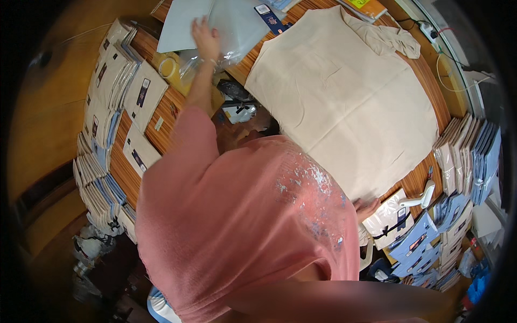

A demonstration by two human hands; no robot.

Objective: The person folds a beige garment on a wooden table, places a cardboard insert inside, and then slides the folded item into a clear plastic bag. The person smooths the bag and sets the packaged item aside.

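My left hand (206,40) reaches out at the far left, fingers spread, over a pale blue sheet (180,24) and clear plastic bags (237,29). It seems to touch them without gripping. Low on the right, my right hand (366,209) lies with its fingers stretched out, at the near edge of a beige garment (344,102) and beside a packed beige garment (389,219). Part of that hand is hidden behind my pink sleeve. The beige garment is spread flat on the striped wooden table, one sleeve bunched at the far right. A dark blue tag (269,19) lies by the bags.
Stacks of folded garments in bags line the left (110,75) and the right (458,148). A yellow tape roll (168,68) lies near my left forearm. At the right stands a white handled tool (423,197). Cables (439,37) run along the far right wall.
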